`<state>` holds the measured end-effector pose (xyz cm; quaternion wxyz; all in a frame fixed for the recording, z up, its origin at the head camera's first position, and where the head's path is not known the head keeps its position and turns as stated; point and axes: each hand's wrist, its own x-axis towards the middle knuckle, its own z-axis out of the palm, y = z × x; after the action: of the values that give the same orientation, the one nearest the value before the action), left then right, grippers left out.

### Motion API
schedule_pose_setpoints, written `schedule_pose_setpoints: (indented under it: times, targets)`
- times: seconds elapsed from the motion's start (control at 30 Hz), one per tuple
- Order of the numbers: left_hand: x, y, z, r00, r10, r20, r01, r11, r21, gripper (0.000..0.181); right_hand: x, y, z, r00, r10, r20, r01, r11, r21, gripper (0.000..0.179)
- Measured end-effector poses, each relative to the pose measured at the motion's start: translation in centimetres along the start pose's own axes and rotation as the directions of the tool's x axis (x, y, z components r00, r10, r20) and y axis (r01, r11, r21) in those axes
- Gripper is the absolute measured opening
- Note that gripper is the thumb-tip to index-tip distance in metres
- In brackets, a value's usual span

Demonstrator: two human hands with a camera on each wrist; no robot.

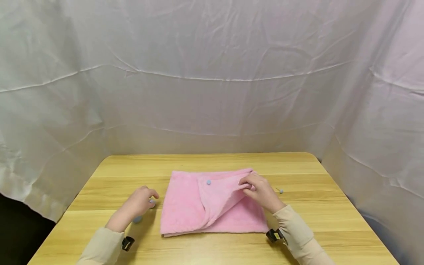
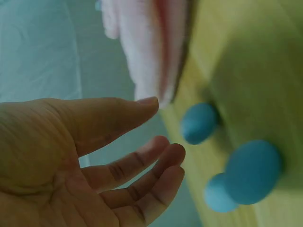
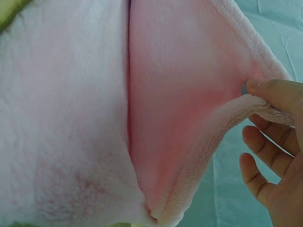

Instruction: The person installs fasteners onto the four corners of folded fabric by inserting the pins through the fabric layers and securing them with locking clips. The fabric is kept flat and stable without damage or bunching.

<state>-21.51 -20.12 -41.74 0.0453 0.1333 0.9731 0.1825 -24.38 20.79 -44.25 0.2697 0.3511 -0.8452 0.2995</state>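
In the middle of the tabletop (image 1: 212, 252), we have a fuzzy pink blanket (image 1: 180, 200), folded over, with its corner flap (image 1: 220, 198) lifted. With our right hand (image 1: 261, 189) we pinch the edge of that flap between thumb and fingers. The right wrist view shows a blue bit (image 3: 244, 89) by the thumb tip, but we cannot tell how it sits there. Our left hand (image 1: 140, 200) is just left of the blanket; its fingers are loosely bent and hold nothing. Near it lie three blue balls (image 2: 253, 171).

We think the flap could slip away, because it is soft and we only have it by the edge. If we tug too hard, the whole blanket may slide and the fold may come undone. A blue dot (image 1: 208, 182) sits on top of the flap. If it is not stuck on, it could tumble off when the flap tips more.

The balls look round, so a bump from our left hand may send them rolling. Right of our right hand lies a blue knob (image 1: 281, 191) with what looks like a thin stem. Our right sleeve (image 1: 296, 226) might knock it, and if the stem is sharp, it could poke us.
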Motion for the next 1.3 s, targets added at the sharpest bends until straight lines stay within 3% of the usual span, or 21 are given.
schedule_pose_setpoints:
  times: [0.2,0.57,1.03,1.3]
  targets:
    - [0.3,-1.0,1.0,0.998,-0.051,0.022,0.052,0.998,-0.02,0.023,-0.1,0.1,0.2,1.0,-0.007,-0.005,0.008,1.0,0.005,0.027]
    - [0.8,-1.0,1.5,0.997,-0.057,0.048,0.059,0.997,-0.049,0.032,-0.1,-0.1,0.1,1.0,-0.005,-0.003,0.005,1.0,0.014,0.029]
    - [1.2,0.0,0.5,0.997,-0.017,-0.069,0.014,0.999,-0.035,0.02,-0.2,0.1,0.0,1.0,0.011,0.012,-0.011,1.0,0.013,0.031]
    - [1.7,2.2,-0.4,0.991,0.013,-0.136,-0.02,0.998,-0.055,0.021,-0.1,0.0,0.0,1.0,0.008,0.021,-0.008,1.0,0.029,0.032]
